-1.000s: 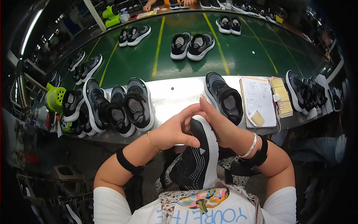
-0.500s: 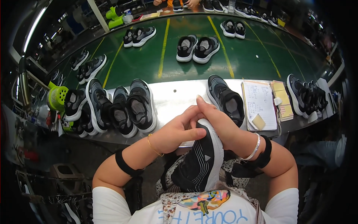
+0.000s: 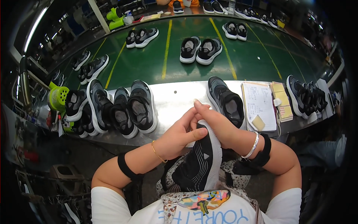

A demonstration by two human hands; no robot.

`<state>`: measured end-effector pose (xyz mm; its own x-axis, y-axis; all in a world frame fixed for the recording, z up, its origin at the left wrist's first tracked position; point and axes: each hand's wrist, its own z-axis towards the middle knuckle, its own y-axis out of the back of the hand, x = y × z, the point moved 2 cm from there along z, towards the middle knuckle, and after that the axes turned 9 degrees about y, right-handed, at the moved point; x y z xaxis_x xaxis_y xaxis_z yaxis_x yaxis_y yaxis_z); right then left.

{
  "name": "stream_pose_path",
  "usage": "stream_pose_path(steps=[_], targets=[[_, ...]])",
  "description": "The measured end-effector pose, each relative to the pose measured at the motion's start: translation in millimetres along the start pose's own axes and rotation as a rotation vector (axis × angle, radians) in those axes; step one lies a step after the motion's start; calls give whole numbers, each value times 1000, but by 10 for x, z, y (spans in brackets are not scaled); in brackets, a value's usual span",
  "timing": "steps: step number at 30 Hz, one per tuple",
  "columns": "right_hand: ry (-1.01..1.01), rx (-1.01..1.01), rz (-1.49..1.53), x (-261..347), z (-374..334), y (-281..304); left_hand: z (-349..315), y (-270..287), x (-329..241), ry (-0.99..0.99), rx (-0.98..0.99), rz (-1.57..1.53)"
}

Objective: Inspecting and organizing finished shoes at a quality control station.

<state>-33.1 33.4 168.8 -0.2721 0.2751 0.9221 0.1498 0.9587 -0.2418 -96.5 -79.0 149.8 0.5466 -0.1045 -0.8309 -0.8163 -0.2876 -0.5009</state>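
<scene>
A black sneaker with a white sole and grey side stripes is held toe up against my apron. My left hand is closed about the toe end, its thumb lying on the upper. On the sole side, my right hand presses against the white toe edge, and its fingers meet those of my left hand. Where the fingers overlap, the toe tip is partly hidden. Just beyond my right hand, a matching sneaker stands on the metal ledge.
Several sneakers crowd the ledge's left, beside a green blower. An open notebook with a yellowish block lies right; more sneakers stand beyond. Pairs of sneakers ride the green belt. Across it sits a person in orange.
The belt's shoes and yellow lines have shifted slightly right. My hands stay on the sneaker, with the right thumb a little lower. Across the belt, the person's hands have moved off the shoe there.
</scene>
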Motion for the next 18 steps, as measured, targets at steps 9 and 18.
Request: stream_pose_path(steps=[9,18], targets=[[74,104,216,-188,61,-78,-117,203,8,13,137,163],[181,68,216,-184,-94,-237,-188,129,-132,-12,125,252]])
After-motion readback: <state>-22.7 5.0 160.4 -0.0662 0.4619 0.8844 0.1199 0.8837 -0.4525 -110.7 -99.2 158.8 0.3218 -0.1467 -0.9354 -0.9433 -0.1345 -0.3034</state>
